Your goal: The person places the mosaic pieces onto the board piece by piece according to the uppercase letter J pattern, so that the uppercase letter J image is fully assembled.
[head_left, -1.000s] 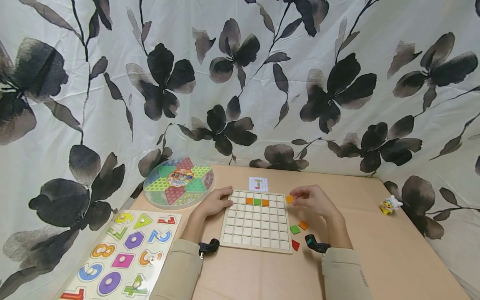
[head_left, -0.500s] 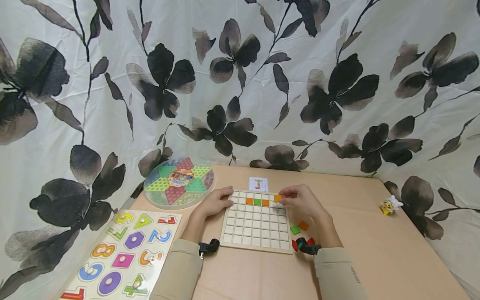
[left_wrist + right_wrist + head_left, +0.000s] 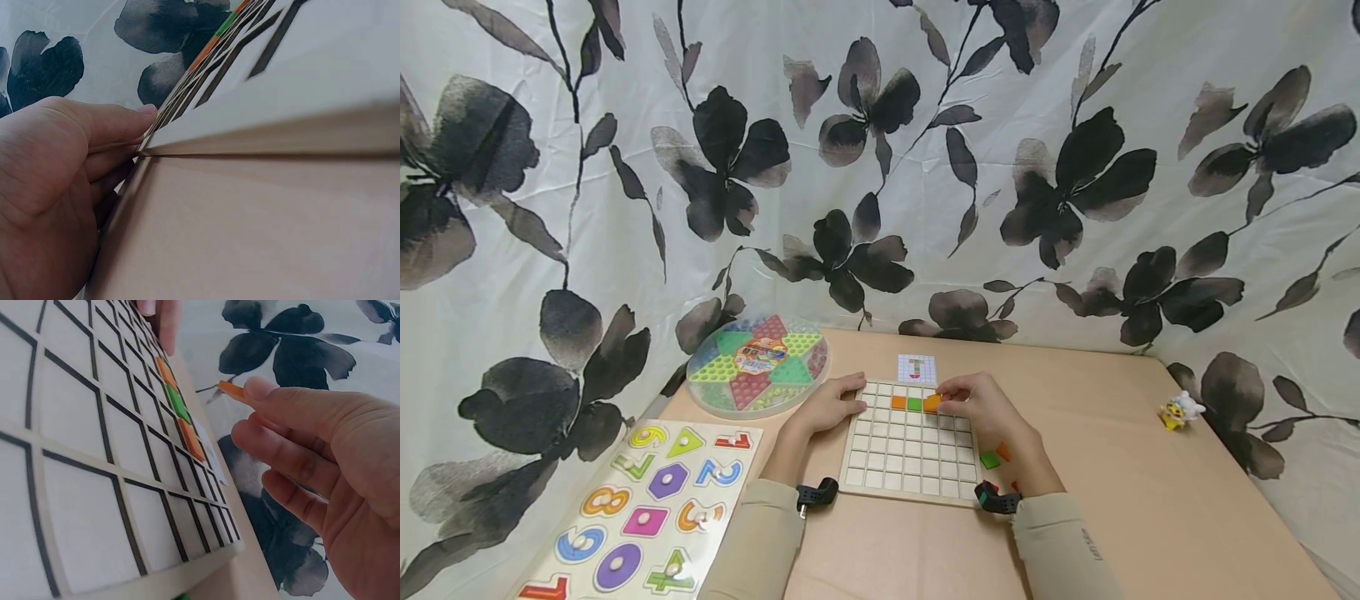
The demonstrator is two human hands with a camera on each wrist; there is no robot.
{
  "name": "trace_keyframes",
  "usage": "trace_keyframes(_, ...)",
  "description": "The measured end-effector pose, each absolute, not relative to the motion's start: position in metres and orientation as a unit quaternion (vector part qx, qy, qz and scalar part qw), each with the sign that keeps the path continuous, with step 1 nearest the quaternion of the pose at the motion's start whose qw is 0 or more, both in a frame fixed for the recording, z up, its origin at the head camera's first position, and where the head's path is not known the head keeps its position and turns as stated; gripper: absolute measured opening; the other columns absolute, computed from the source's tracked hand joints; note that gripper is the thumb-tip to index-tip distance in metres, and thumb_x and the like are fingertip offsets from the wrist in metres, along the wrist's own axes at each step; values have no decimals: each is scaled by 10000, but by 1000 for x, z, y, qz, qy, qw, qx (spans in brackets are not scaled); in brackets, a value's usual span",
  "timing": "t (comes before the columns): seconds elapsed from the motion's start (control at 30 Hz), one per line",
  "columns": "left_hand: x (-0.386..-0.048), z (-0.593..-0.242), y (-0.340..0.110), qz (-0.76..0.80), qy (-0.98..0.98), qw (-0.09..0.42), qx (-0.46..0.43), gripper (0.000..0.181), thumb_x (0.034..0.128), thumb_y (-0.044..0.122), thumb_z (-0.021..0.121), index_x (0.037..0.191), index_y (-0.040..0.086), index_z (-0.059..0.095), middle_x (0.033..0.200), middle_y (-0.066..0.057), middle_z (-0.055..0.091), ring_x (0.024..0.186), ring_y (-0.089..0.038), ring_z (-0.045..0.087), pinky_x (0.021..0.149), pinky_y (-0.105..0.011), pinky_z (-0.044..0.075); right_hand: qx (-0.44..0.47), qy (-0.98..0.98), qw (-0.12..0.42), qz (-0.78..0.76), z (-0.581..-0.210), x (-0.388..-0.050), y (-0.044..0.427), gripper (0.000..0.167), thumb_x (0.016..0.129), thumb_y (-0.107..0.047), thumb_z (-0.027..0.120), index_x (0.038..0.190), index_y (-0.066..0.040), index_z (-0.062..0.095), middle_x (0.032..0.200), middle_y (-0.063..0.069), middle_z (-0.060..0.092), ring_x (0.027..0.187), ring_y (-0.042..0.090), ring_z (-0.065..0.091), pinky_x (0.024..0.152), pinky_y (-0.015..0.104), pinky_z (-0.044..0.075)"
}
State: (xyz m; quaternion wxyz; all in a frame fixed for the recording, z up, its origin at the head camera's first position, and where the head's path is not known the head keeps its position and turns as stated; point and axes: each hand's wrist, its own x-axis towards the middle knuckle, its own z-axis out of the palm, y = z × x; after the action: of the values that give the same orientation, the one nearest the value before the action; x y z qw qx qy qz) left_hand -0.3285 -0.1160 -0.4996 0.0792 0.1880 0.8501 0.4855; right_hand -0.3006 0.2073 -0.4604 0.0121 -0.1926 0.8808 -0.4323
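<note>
A pale wooden grid board (image 3: 910, 450) lies in front of me. My left hand (image 3: 823, 407) grips its left edge; in the left wrist view the thumb lies over the rim. My right hand (image 3: 981, 398) pinches an orange square tile (image 3: 231, 389) between thumb and fingers, held above the board's upper part. In one of the upper rows sit an orange tile (image 3: 898, 402), a green tile (image 3: 914, 404) and a second orange tile (image 3: 192, 439), side by side. The held tile partly hides that last one in the head view.
Behind the board lies a small pattern card (image 3: 917, 367). Loose tiles, including a green one (image 3: 990, 459), lie right of it, partly under my right arm. A round game board (image 3: 760, 367), a number puzzle (image 3: 647, 508) and a small toy figure (image 3: 1181, 410) stand around.
My right hand has carried the orange tile leftward, from beside the board's right edge to above the coloured row. The left hand has stayed on the board's edge.
</note>
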Motion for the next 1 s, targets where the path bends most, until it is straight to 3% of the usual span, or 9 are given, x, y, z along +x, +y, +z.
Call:
trace_keyframes(0.47, -330, -502, -117, 484, 851, 84, 186, 552, 998, 144, 693, 1508, 10, 531, 1668, -103, 391, 1584, -310, 282, 1324, -452, 213, -204, 887, 10, -415, -467, -302, 189, 206, 877, -109, 838, 1073, -61, 798, 879, 1, 706, 787, 166, 604, 668, 230, 536)
trace_keyframes(0.77, -329, -502, -116, 482, 852, 78, 191, 544, 1000, 135, 684, 1503, -5, 531, 1662, -127, 394, 1577, -326, 295, 1320, -459, 222, -215, 890, 36, -401, -472, -302, 179, 180, 882, -109, 836, 1049, -59, 795, 831, -5, 698, 713, 138, 612, 599, 222, 523)
trace_keyframes(1.0, -327, -499, -117, 485, 848, 80, 197, 548, 1005, 124, 673, 1508, -25, 513, 1660, -147, 392, 1575, -343, 294, 1319, -468, 225, -215, 898, 32, -382, -476, -301, 174, 158, 880, -132, 842, 1021, -77, 799, 839, -30, 697, 740, 143, 578, 616, 219, 499)
